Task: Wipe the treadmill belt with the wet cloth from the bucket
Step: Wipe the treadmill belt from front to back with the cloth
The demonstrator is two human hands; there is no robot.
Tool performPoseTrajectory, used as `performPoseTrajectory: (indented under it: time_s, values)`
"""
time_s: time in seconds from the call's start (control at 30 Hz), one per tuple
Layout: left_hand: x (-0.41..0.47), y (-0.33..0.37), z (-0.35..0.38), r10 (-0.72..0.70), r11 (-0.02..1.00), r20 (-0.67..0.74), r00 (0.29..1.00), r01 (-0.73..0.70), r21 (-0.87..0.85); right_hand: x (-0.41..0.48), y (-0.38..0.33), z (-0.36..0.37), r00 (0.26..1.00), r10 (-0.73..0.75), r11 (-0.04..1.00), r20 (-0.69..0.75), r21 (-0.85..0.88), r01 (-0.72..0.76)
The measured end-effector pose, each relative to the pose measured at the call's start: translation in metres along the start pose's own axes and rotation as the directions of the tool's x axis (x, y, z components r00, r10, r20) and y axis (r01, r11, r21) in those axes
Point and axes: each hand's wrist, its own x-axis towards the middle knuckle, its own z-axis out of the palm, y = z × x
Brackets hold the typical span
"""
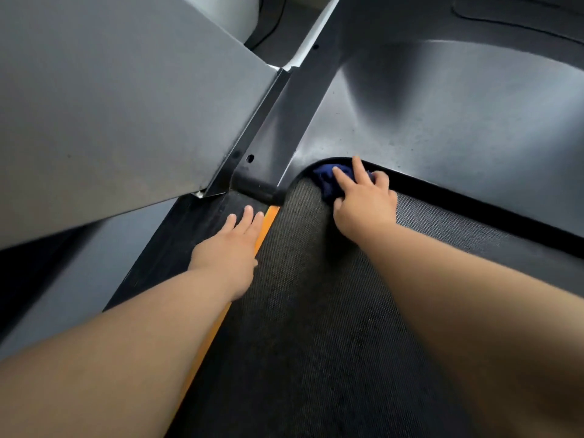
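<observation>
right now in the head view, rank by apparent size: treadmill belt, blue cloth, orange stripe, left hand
1. treadmill belt
2. left hand, orange stripe: unsure, stripe longer but thinner
3. blue cloth, partly under right hand

A broad grey panel (110, 105) slanted across the left. At its right edge a black bracket (252, 153) with a round hole ran down to the black side rail (177, 241), edged on the right by an orange strip (218, 324). A black curved cover (442, 115) filled the far right, and a thin cable (275, 23) lay far behind.
</observation>
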Motion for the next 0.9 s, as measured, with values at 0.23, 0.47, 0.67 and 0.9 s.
performPoseTrajectory:
  time_s: [0.23,0.47,0.67,0.9]
  values:
    - [0.002,0.002,-0.005,-0.021,1.0,0.029,0.999,0.021,-0.012,-0.005,-0.029,0.034,0.97,-0.118,0.975,-0.213,0.16,0.154]
    - [0.001,0.004,-0.012,-0.024,1.0,0.077,0.997,0.024,0.001,0.018,-0.006,0.022,0.871,-0.471,0.878,-0.143,0.016,0.478]
    - [0.001,0.007,-0.014,-0.037,0.999,0.089,0.995,0.034,0.041,0.017,-0.025,0.024,0.969,-0.151,0.949,-0.197,0.244,0.198]
    - [0.001,0.005,-0.006,-0.038,0.999,0.068,0.997,0.036,0.032,0.027,-0.008,0.012,0.915,-0.381,0.919,-0.134,0.052,0.391]
